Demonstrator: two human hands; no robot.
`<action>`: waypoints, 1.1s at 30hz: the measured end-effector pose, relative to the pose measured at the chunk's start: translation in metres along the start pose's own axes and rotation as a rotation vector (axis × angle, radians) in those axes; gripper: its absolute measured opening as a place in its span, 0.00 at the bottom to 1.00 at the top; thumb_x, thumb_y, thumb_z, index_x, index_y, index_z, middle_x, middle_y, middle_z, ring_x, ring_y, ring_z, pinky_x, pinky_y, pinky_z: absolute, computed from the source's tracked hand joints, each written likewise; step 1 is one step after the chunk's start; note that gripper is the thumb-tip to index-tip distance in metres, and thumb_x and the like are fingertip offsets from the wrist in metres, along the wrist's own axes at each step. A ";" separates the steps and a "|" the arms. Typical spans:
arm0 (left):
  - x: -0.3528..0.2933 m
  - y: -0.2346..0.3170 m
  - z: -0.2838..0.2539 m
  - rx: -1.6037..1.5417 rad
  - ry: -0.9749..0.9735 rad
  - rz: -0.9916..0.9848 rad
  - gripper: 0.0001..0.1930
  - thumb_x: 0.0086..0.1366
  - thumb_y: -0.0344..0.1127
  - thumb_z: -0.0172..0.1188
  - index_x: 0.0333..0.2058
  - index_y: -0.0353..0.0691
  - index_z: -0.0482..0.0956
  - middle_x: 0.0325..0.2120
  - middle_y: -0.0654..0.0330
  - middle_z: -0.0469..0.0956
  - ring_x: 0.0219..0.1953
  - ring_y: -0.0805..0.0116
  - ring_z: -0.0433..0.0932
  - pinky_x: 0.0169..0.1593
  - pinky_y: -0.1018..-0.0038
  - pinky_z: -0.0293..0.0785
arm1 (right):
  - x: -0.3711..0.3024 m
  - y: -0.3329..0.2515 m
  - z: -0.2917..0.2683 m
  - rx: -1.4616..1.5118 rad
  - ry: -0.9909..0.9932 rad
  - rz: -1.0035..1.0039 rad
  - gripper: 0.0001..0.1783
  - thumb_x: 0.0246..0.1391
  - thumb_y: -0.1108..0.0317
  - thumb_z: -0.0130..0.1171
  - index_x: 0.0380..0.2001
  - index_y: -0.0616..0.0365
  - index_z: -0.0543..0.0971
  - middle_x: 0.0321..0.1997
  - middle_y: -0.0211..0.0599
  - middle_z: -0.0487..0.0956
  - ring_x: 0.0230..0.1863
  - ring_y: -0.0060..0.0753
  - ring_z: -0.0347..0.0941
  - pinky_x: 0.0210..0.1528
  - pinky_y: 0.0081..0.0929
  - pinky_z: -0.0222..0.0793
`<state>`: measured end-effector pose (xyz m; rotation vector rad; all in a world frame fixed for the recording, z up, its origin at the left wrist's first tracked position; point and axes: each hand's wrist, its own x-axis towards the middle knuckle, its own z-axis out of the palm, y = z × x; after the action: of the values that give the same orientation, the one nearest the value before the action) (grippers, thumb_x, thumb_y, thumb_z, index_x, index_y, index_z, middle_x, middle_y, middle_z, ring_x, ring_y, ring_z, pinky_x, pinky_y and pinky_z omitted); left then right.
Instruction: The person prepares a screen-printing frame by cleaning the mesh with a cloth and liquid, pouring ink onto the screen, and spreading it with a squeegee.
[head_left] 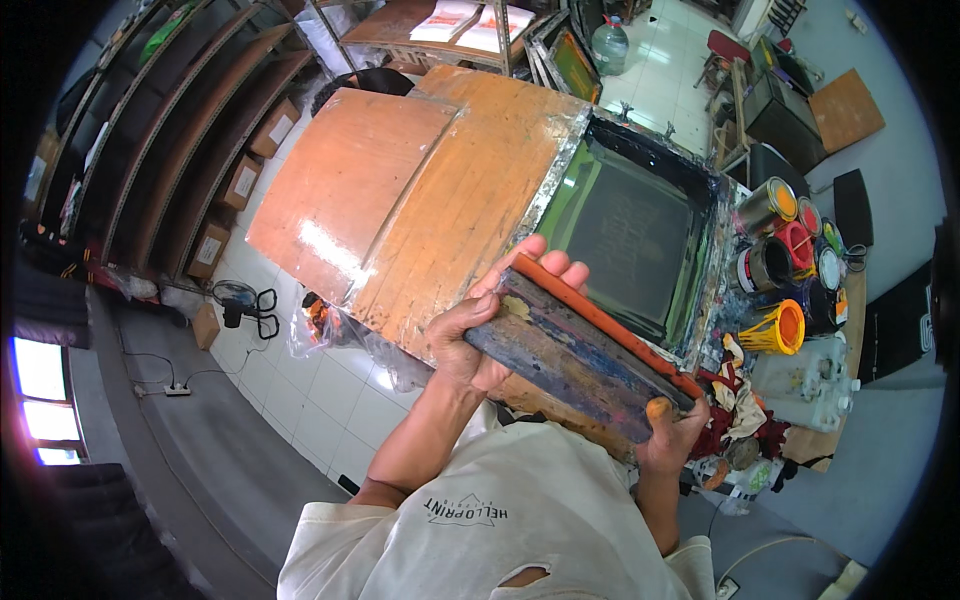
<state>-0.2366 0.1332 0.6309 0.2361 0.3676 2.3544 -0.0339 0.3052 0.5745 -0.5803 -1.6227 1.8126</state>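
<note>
A long squeegee (585, 350) with a paint-stained wooden handle and an orange-red blade edge is held in front of my chest, slanting down to the right. My left hand (478, 325) grips its upper left end, thumb on the near face and fingers behind the blade. At the lower right end, my right hand (672, 432) is wrapped round it, with an orange-stained thumb on the handle. Beyond the squeegee lies a printing screen (625, 225) with dark mesh, green borders and a faint design. The squeegee covers part of the screen's near edge.
Left of the screen is a wooden board table (470, 190) with a smooth panel (350, 180) on it. Paint cans (770, 205), a yellow-rimmed orange tub (775, 325), stained rags (740, 395) and clear plastic jugs (810, 380) crowd the right side. Metal shelves (190, 130) stand at far left.
</note>
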 end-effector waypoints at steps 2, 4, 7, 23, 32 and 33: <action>-0.002 0.004 0.012 0.056 0.010 -0.028 0.46 0.55 0.46 0.58 0.70 0.31 0.54 0.68 0.37 0.59 0.72 0.40 0.55 0.74 0.46 0.50 | -0.006 -0.016 0.009 0.077 0.034 0.036 0.32 0.52 0.57 0.72 0.53 0.65 0.73 0.50 0.39 0.80 0.47 0.33 0.79 0.56 0.34 0.73; -0.001 0.003 0.022 0.039 -0.006 -0.038 0.49 0.50 0.54 0.62 0.68 0.34 0.59 0.66 0.39 0.62 0.70 0.40 0.59 0.72 0.43 0.56 | -0.006 -0.020 0.013 0.163 0.113 0.120 0.36 0.46 0.59 0.78 0.53 0.66 0.73 0.52 0.40 0.78 0.50 0.32 0.76 0.57 0.34 0.72; 0.000 0.001 0.032 0.051 -0.020 -0.033 0.50 0.49 0.59 0.64 0.66 0.35 0.62 0.65 0.40 0.65 0.69 0.40 0.62 0.71 0.40 0.57 | -0.004 -0.027 0.017 0.328 0.144 0.262 0.40 0.44 0.62 0.79 0.57 0.63 0.69 0.55 0.41 0.76 0.53 0.35 0.76 0.58 0.38 0.73; -0.017 -0.011 0.068 0.200 -0.111 0.037 0.45 0.52 0.55 0.59 0.63 0.28 0.63 0.58 0.43 0.69 0.64 0.48 0.68 0.71 0.55 0.58 | 0.003 0.008 0.034 0.902 -0.260 0.530 0.40 0.49 0.57 0.76 0.63 0.53 0.70 0.63 0.36 0.74 0.66 0.40 0.68 0.69 0.48 0.63; -0.022 -0.007 0.086 0.553 -0.055 -0.044 0.37 0.46 0.57 0.61 0.48 0.33 0.73 0.42 0.50 0.76 0.52 0.52 0.75 0.70 0.51 0.55 | 0.019 0.002 0.055 0.941 -0.372 0.418 0.45 0.46 0.47 0.77 0.64 0.52 0.71 0.66 0.33 0.72 0.68 0.33 0.65 0.73 0.41 0.56; -0.022 -0.007 0.085 0.566 -0.064 -0.044 0.37 0.46 0.57 0.61 0.48 0.33 0.73 0.41 0.50 0.76 0.51 0.52 0.75 0.70 0.51 0.55 | 0.019 0.001 0.055 0.952 -0.386 0.432 0.46 0.46 0.46 0.76 0.64 0.52 0.70 0.66 0.33 0.72 0.69 0.33 0.65 0.73 0.41 0.56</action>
<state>-0.1935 0.1393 0.7074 0.5589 0.9936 2.1454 -0.0855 0.2794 0.5829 -0.1322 -0.6580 2.8367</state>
